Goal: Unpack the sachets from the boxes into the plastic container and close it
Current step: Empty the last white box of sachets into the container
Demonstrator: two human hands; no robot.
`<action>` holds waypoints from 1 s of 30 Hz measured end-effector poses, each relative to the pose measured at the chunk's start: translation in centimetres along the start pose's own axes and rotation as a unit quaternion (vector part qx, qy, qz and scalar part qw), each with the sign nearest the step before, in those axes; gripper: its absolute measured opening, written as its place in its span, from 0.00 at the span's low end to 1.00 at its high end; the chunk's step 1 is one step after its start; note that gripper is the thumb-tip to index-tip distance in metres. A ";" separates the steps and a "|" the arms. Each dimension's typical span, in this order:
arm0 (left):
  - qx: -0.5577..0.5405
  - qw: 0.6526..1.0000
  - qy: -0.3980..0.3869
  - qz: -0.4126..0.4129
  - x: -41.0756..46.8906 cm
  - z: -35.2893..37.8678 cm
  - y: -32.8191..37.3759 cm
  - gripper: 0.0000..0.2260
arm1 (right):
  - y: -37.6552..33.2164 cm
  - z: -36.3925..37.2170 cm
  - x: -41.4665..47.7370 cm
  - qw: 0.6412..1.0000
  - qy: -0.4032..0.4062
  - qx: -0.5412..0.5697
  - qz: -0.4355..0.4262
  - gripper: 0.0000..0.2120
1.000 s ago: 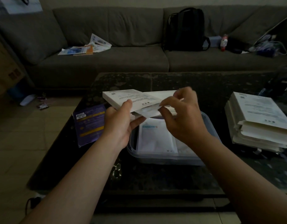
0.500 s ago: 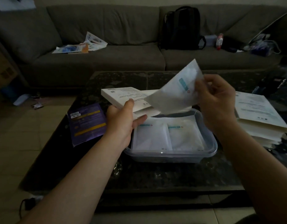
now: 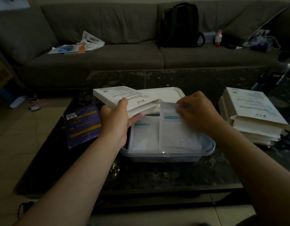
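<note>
Box [image 3: 124, 97] over container [image 3: 206, 150], lid [image 3: 170, 93] behind, stack [image 3: 248, 115] right (purple packet [image 3: 82, 124] left)

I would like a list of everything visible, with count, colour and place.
container: 1, clear, table centre
sachets: 2 visible, white, in container
box: 1, white, in left hand
lid: 1, white, behind container
box stack: 1, white, table right
packet: 1, purple, table left
table: 1, dark, front
sofa: 1, grey, behind
backpack: 1, black, on sofa
bottle: 1, red-white, on sofa
papers: several, mixed, on sofa
left hand: grips box
right hand: pinches one sachet
</note>
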State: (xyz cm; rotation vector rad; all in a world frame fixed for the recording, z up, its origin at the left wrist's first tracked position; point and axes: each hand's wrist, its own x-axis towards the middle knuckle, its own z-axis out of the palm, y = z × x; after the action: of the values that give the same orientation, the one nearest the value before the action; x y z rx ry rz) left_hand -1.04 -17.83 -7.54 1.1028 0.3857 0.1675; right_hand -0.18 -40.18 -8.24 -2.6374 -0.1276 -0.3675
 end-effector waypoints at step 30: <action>0.018 1.000 0.012 0.004 -0.3 0.1 0.1 0.19 | -2.4 1.3 -1.9 0.903 -0.362 -0.231 0.019 0.50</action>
State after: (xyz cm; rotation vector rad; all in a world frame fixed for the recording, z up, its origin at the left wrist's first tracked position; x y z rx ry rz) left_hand -1.33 -17.95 -7.38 1.1392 0.4062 0.1813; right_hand -2.10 -37.49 -8.85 -3.1011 -0.2499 0.7045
